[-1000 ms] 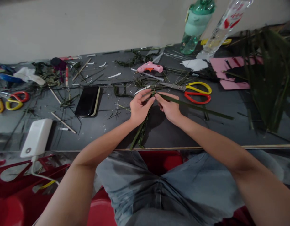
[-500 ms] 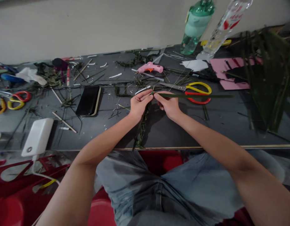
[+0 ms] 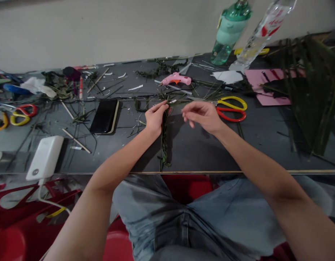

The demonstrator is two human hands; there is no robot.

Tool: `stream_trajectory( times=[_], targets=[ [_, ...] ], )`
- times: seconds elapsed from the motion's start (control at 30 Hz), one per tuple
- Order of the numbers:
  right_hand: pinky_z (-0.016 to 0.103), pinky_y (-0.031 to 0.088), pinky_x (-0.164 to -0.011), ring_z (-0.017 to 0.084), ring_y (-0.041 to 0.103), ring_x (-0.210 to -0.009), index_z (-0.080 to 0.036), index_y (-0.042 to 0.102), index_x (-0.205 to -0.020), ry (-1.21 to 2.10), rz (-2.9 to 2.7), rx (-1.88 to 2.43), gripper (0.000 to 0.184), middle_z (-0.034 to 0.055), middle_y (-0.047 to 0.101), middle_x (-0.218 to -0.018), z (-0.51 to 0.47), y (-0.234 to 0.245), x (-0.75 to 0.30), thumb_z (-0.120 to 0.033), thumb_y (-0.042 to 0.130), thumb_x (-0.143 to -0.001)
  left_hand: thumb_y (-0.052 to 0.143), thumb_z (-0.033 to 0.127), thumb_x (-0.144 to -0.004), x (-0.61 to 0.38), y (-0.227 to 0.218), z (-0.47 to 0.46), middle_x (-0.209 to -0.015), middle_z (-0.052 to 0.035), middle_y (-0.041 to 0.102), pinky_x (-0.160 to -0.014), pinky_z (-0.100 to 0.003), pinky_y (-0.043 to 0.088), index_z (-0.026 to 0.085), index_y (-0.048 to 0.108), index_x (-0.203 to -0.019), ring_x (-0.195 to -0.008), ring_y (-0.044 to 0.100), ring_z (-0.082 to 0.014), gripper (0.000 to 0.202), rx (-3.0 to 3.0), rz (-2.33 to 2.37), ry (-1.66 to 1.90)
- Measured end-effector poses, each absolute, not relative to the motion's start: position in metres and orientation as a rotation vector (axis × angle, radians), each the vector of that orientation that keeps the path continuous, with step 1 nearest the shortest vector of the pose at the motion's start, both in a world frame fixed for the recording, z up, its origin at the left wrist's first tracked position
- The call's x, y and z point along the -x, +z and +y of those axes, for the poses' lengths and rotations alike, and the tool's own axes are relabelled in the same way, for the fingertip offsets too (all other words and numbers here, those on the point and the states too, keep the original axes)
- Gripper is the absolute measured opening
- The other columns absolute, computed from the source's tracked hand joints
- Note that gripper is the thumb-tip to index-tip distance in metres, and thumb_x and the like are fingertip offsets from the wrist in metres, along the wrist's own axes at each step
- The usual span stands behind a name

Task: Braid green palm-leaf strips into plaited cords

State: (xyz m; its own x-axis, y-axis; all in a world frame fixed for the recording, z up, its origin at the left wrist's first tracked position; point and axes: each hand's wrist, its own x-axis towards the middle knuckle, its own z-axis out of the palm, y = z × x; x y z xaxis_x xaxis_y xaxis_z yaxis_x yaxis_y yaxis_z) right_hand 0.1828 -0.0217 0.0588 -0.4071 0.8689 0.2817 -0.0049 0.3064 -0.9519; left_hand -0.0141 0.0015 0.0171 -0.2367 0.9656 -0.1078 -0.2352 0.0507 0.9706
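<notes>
My left hand pinches the top end of a braided green leaf strip, which hangs down toward the table's front edge. To its right, my right hand is off the braid, with fingers bent and apart and nothing seen in them. Just behind the right hand lie scissors with yellow and red handles. A pink glue gun rests farther back, beyond both hands.
At left lie a black phone, a white power bank with a cable, and more scissors. A green bottle, a clear bottle, pink paper and large leaves stand or lie at right. Leaf scraps litter the table.
My right hand has let go of the braid's top and moved right, its fingers loosening. The long leaf blade no longer stretches out to the right. My left hand has shifted slightly left with the braid.
</notes>
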Motion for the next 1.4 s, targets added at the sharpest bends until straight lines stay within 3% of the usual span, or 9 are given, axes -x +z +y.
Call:
stream_trajectory(
  times=[0.07, 0.17, 0.4, 0.57, 0.8, 1.07, 1.23, 1.3, 1.4],
  targets=[
    [0.04, 0.061, -0.079, 0.024, 0.069, -0.097, -0.022, 0.072, -0.107, 0.662, -1.756, 0.883, 0.036, 0.0111, 0.073, -0.108, -0.019, 0.057, -0.186, -0.049, 0.073, -0.084, 0.077, 0.025, -0.07, 0.013, 0.018, 0.001, -0.085, -0.0006, 0.077, -0.084, -0.033, 0.059, 0.024, 0.077, -0.091, -0.079, 0.072, -0.0143, 0.021, -0.83, 1.261, 1.434],
    [0.057, 0.043, -0.112, 0.035, 0.055, -0.131, -0.022, 0.063, -0.134, 0.098, -2.03, 1.038, 0.047, 0.0133, 0.064, -0.137, -0.012, 0.05, -0.19, -0.042, 0.066, -0.091, 0.076, 0.02, -0.07, 0.007, 0.028, -0.004, -0.08, 0.0004, 0.076, -0.084, -0.03, 0.059, 0.022, 0.077, -0.086, -0.076, 0.071, -0.0128, 0.017, -0.739, 1.253, 1.473],
    [0.04, 0.054, -0.095, 0.025, 0.068, -0.112, -0.011, 0.065, -0.133, -0.219, -2.392, 1.157, 0.044, 0.0148, 0.073, -0.124, -0.01, 0.044, -0.186, -0.029, 0.034, -0.107, 0.074, 0.014, -0.071, 0.003, 0.051, -0.013, -0.068, 0.0015, 0.072, -0.066, -0.023, 0.057, 0.021, 0.076, -0.077, -0.06, 0.064, -0.0099, 0.01, -0.521, 1.254, 1.458],
    [0.039, 0.057, -0.087, 0.026, 0.071, -0.105, -0.01, 0.065, -0.134, -0.273, -2.365, 1.229, 0.045, 0.0152, 0.075, -0.119, -0.014, 0.048, -0.186, -0.027, 0.032, -0.107, 0.075, 0.017, -0.074, 0.008, 0.048, -0.01, -0.07, -0.0019, 0.073, -0.079, -0.027, 0.059, 0.018, 0.076, -0.085, -0.072, 0.069, -0.0143, 0.011, -0.549, 1.235, 1.439],
    [0.038, 0.057, -0.081, 0.026, 0.073, -0.098, -0.016, 0.064, -0.132, -0.156, -2.068, 1.366, 0.038, 0.0132, 0.077, -0.11, -0.006, 0.036, -0.194, -0.03, 0.042, -0.104, 0.081, 0.021, -0.071, 0.008, 0.044, -0.006, -0.08, -0.0022, 0.075, -0.094, -0.031, 0.059, 0.019, 0.074, -0.089, -0.093, 0.074, -0.0179, 0.019, -0.59, 1.218, 1.448],
    [0.037, 0.056, -0.067, 0.022, 0.069, -0.083, -0.023, 0.072, -0.093, 0.186, -1.491, 1.192, 0.045, 0.0103, 0.072, -0.095, 0.001, 0.034, -0.195, -0.062, 0.05, -0.095, 0.078, 0.017, -0.078, -0.002, 0.06, -0.028, -0.075, 0.0005, 0.075, -0.088, -0.031, 0.063, 0.019, 0.074, -0.088, -0.082, 0.076, -0.016, 0.011, -0.711, 0.971, 1.324],
    [0.027, 0.038, -0.043, 0.011, 0.046, -0.047, -0.022, 0.076, -0.092, 0.804, -1.244, 1.15, 0.051, -0.0018, 0.049, -0.055, -0.01, 0.031, -0.168, -0.07, 0.062, -0.084, 0.082, 0.019, -0.075, -0.009, 0.058, -0.041, -0.08, 0.0014, 0.077, -0.085, -0.031, 0.064, 0.02, 0.075, -0.086, -0.084, 0.077, -0.0164, 0.012, -0.841, 0.866, 1.219],
    [0.025, 0.038, -0.042, 0.009, 0.042, -0.045, -0.022, 0.076, -0.09, 0.995, -1.214, 1.078, 0.054, -0.0037, 0.047, -0.055, -0.016, 0.031, -0.158, -0.073, 0.067, -0.077, 0.081, 0.019, -0.075, -0.011, 0.053, -0.041, -0.082, 0.0012, 0.078, -0.086, -0.033, 0.064, 0.02, 0.076, -0.086, -0.084, 0.077, -0.0165, 0.012, -0.887, 0.856, 1.204],
    [0.027, 0.049, -0.051, 0.01, 0.053, -0.055, -0.024, 0.075, -0.09, 1.098, -1.249, 0.956, 0.055, -0.0018, 0.06, -0.07, -0.021, 0.032, -0.15, -0.075, 0.072, -0.07, 0.082, 0.02, -0.072, -0.011, 0.044, -0.037, -0.084, 0.0014, 0.079, -0.085, -0.031, 0.064, 0.021, 0.077, -0.086, -0.077, 0.076, -0.014, 0.015, -0.93, 0.857, 1.237]
  ],
)
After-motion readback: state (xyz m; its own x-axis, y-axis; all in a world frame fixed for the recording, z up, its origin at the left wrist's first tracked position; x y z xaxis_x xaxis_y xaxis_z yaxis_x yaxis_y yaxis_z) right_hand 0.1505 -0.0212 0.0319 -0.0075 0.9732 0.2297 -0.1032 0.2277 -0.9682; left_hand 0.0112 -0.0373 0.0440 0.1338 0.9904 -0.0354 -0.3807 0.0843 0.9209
